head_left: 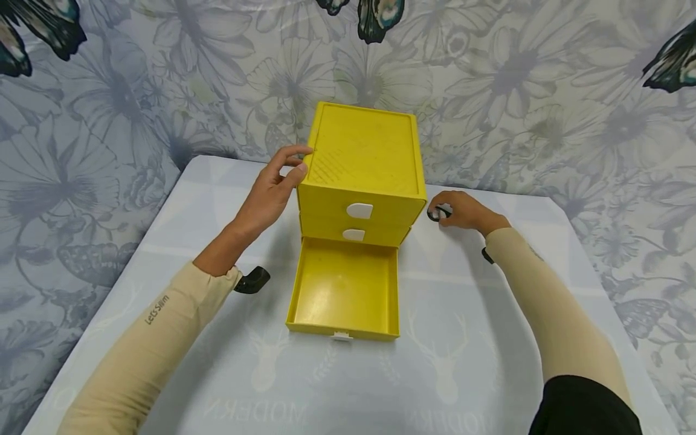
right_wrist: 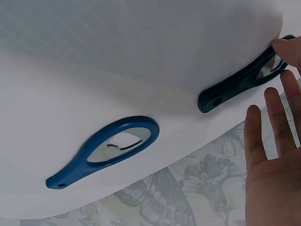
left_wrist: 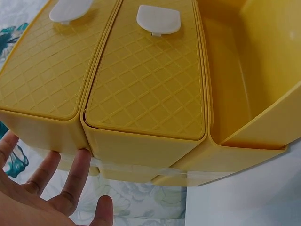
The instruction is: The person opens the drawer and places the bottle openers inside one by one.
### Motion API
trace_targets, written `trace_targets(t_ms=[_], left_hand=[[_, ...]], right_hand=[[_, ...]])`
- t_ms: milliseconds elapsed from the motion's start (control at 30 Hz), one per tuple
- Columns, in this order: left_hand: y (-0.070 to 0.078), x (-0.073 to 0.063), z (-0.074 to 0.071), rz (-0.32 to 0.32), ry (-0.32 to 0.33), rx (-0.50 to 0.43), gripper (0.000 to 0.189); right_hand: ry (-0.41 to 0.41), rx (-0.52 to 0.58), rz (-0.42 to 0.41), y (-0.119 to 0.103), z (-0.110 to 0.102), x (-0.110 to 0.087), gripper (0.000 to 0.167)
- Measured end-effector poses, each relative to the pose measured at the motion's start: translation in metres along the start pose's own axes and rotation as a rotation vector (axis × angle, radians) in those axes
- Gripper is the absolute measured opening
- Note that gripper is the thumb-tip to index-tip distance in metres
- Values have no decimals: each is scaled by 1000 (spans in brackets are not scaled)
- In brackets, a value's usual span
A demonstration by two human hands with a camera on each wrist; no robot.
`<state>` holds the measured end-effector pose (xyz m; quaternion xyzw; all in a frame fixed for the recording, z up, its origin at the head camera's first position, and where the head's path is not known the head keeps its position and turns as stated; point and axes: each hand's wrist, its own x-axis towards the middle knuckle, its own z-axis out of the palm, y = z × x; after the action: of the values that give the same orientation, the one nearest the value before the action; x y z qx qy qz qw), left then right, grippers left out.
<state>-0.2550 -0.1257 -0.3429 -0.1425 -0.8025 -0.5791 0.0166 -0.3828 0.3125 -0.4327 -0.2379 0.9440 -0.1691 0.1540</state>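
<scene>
A yellow drawer unit (head_left: 367, 148) stands on the table, its bottom drawer (head_left: 345, 287) pulled out and bare inside. My left hand (head_left: 272, 190) rests its fingertips on the unit's left side; in the left wrist view the fingers (left_wrist: 75, 181) look fairly straight. To the right of the unit, my right hand (head_left: 462, 210) pinches the rim of a dark oval-headed handled tool (right_wrist: 240, 84) with a shiny inset. A blue one of the same shape (right_wrist: 84, 160) lies apart from it in the right wrist view; in the head view I cannot see it.
The two upper drawers are closed, with white pull tabs (head_left: 359, 211) on their fronts. A pale printed cloth covers the table (head_left: 446, 302). Behind its far edge hangs a flower-patterned wall covering (head_left: 511, 121). Clear tape (left_wrist: 141, 168) runs along the unit's side.
</scene>
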Motion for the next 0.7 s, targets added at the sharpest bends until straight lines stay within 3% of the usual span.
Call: trace_targets(t_ms=[200,700], left_hand=[[0,0,0,-11,1,2,43],[1,1,0,-17,7,4,44]], right_hand=[[-41,-5,22,0,-1,5,41],[-102,-8,54,-13,1,-8,45]])
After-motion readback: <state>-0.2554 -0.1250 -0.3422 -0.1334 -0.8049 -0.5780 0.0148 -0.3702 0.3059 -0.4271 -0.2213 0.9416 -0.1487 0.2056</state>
